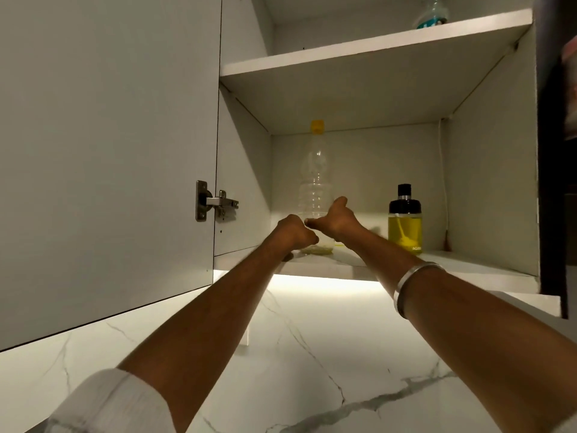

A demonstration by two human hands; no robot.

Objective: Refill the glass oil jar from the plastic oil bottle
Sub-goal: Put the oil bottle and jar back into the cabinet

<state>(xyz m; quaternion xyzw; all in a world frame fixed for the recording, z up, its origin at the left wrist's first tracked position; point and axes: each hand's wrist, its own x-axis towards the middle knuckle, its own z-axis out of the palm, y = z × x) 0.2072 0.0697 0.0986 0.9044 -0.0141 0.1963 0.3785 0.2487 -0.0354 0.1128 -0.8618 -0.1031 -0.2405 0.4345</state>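
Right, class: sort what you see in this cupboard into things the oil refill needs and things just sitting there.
Needed:
plastic bottle
glass jar
left hand
right hand

Just there:
top-shelf bottle
hinge
bangle
cupboard door

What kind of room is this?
Probably a kitchen. An open wall cupboard holds a nearly empty plastic oil bottle and a glass oil jar, and below it is a lit, marble-patterned wall.
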